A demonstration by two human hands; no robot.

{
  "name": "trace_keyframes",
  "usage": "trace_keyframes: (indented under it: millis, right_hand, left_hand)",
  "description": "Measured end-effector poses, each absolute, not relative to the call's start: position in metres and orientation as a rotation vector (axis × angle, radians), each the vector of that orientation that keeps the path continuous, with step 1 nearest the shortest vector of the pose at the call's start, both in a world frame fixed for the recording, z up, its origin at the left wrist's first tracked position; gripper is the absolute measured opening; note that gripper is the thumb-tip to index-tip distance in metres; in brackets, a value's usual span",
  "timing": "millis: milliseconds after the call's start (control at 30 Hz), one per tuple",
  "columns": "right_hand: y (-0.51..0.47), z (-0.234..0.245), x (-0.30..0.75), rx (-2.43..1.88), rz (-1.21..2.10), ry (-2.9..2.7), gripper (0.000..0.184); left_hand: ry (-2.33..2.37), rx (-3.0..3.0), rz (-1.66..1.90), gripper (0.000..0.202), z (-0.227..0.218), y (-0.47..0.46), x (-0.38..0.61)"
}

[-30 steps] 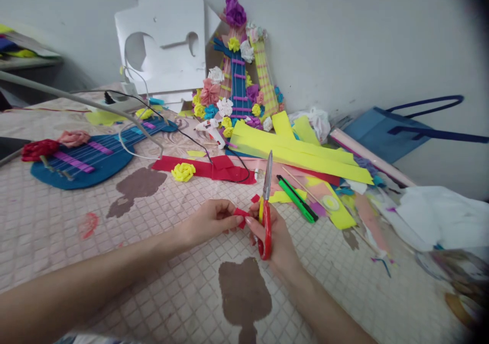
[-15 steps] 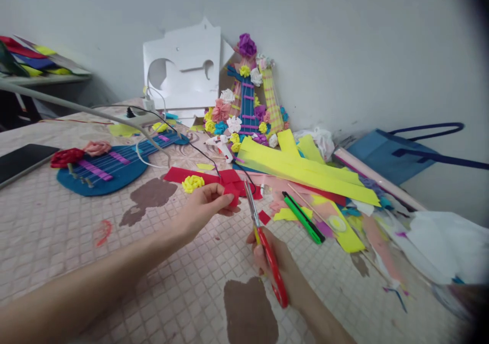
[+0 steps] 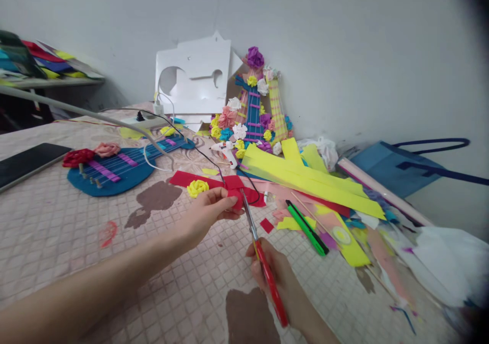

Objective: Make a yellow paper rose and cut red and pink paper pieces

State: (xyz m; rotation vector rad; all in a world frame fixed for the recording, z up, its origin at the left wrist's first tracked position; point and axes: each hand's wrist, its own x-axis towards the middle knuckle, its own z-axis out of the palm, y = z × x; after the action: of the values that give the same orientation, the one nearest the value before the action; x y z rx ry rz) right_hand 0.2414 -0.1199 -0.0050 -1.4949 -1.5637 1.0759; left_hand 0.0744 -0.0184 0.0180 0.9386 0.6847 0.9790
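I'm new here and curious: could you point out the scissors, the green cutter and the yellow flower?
Scissors (image 3: 263, 258): head view, on the red handle.
Green cutter (image 3: 306, 227): head view, middle of its green body.
Yellow flower (image 3: 197, 188): head view, middle of its petals.

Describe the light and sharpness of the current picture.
Head view: soft, diffuse light, no hard shadows by the left hand or right hand; head view, centre: scissors clear enough to tell blades from handles; head view, right edge: dark, blurred border, with the white material pale and smeared towards it.
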Motion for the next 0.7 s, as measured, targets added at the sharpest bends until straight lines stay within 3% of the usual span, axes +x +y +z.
trace_keyframes:
  millis: [700]
  right_hand:
    - [-0.1198,-0.0090,0.2387,-1.478,1.134,-1.502,0.019]
  left_hand:
    - [0.647,0.853,1.022,0.021,0.0149,-0.0227,0.0791]
